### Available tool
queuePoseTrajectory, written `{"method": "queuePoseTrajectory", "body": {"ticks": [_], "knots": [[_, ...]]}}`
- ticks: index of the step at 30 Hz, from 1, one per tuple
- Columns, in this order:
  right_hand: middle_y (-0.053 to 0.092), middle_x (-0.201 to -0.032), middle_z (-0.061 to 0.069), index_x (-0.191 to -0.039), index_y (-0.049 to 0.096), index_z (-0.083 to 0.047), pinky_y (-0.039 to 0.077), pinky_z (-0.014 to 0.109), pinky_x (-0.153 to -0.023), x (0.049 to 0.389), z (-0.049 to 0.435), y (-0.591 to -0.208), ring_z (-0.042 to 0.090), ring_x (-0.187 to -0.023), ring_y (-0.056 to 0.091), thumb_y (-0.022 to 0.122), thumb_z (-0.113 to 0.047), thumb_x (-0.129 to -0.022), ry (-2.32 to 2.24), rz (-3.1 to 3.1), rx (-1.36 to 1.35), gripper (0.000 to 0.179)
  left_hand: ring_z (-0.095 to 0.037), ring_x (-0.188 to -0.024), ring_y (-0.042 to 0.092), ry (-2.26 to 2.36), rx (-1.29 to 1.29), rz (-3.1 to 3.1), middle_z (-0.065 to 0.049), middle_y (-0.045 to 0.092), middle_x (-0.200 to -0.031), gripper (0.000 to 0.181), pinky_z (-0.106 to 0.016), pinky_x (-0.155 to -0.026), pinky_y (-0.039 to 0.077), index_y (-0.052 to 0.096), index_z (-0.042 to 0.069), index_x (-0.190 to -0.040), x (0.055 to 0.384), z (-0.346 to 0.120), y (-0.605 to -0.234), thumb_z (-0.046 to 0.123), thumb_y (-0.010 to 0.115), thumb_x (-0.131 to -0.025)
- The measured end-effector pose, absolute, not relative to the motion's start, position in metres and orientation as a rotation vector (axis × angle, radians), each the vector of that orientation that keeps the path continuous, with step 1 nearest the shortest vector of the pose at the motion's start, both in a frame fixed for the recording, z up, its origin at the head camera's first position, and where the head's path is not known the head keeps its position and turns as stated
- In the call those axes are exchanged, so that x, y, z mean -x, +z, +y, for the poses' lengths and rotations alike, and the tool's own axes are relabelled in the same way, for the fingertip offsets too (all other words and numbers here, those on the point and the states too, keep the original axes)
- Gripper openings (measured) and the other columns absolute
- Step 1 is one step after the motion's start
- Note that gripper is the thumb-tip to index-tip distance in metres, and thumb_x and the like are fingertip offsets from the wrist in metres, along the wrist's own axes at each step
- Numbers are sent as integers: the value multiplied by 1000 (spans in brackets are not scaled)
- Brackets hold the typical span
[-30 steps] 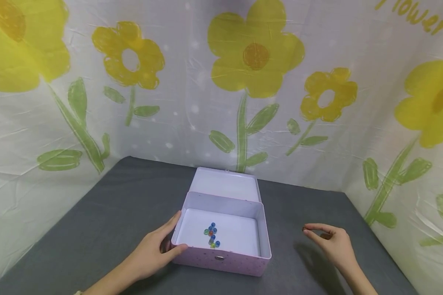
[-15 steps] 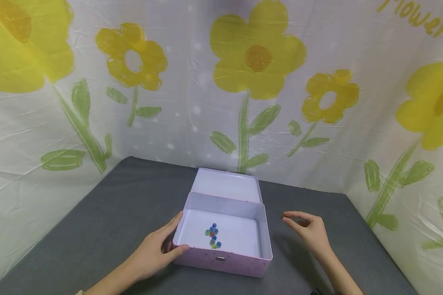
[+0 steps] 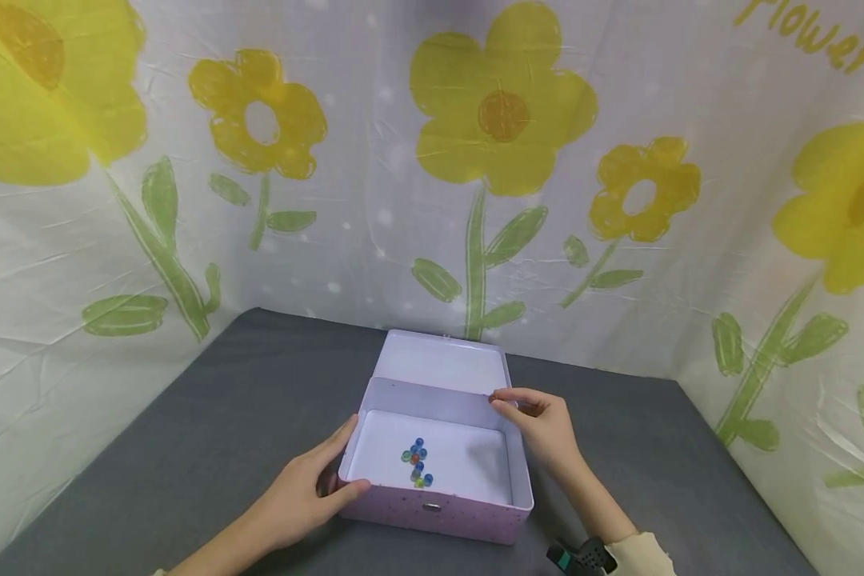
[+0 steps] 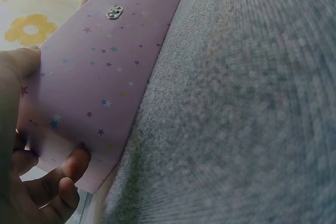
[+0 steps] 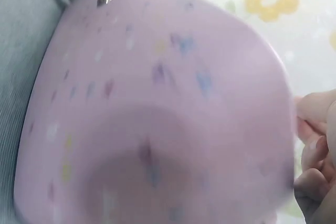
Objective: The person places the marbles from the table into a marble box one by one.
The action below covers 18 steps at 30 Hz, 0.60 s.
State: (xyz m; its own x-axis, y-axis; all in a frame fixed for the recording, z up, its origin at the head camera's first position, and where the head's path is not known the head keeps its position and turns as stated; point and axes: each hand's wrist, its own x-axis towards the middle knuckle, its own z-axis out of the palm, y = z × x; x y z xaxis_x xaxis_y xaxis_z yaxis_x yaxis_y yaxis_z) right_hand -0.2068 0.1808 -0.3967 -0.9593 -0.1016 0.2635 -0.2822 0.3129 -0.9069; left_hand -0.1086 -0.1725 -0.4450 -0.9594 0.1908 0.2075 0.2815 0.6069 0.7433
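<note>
A pink tin box (image 3: 475, 522) with small printed stars stands on the table, its lid (image 3: 442, 362) folded back. Several glass marbles, blue, green, yellow and an orange one (image 3: 414, 458), lie together on its white floor. My left hand (image 3: 302, 484) grips the box's front left corner, thumb on the front wall. In the left wrist view, that hand's fingers (image 4: 76, 165) curl against the short side. My right hand (image 3: 543, 424) pinches a small reddish-brown marble (image 3: 493, 398) between thumb and forefinger over the box's right part. The right wrist view shows this hand (image 5: 315, 150) beyond the rim; the marble is hidden there.
A dark grey cloth (image 3: 259, 400) covers the table. Behind it hangs a white curtain (image 3: 360, 200) printed with yellow flowers. A metal latch plate (image 3: 432, 507) sits on the box's front. A black device (image 3: 583, 557) is at my right wrist beside a cream sleeve (image 3: 641, 555).
My right hand has moved left with the pinched marble, from above the table right of the box to over the box's right side. My left hand and the marbles inside have stayed put.
</note>
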Motion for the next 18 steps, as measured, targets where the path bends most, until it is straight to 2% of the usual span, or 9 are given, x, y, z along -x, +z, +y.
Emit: {"method": "queuePoseTrajectory", "body": {"ticks": [3,7,11,15,18], "knots": [[80,-107,11,-109,84,-5,54,23,-79,211,167,-395,23,-97,76,83,-13,-93,1762,-2393,-393,17,-11,-99,57,-1262,415,-2710,-12,44,-165,92,-25,-77,49,36,17,-167,108,-173,-444,54,78,-93],[81,-108,10,-110,84,-5,54,23,-79,211,151,-390,27,-98,77,84,-16,-93,1825,-2383,-429,20,-15,-107,57,-1249,420,-2711,-11,44,-165,93,-26,-81,48,36,17,-167,108,-172,-445,56,77,-93],[80,-109,10,-111,83,-6,51,24,-78,208,139,-383,32,-101,76,83,-18,-94,1866,-2385,-475,21,-17,-104,57,-1263,411,-2726,-12,43,-165,93,-25,-77,45,35,17,-167,108,-172,-444,55,78,-93],[80,-109,9,-109,84,-9,44,26,-69,206,128,-377,39,-98,75,82,-17,-95,1859,-2385,-503,17,-21,-126,58,-1234,414,-2735,-12,40,-167,93,-38,-96,54,34,17,-168,108,-173,-443,55,76,-94],[81,-107,9,-108,85,-10,41,25,-65,207,121,-375,34,-90,75,83,-17,-94,1861,-2383,-512,16,-22,-136,54,-1207,414,-2734,-11,40,-167,93,-49,-105,52,34,17,-167,108,-173,-444,57,75,-94]]}}
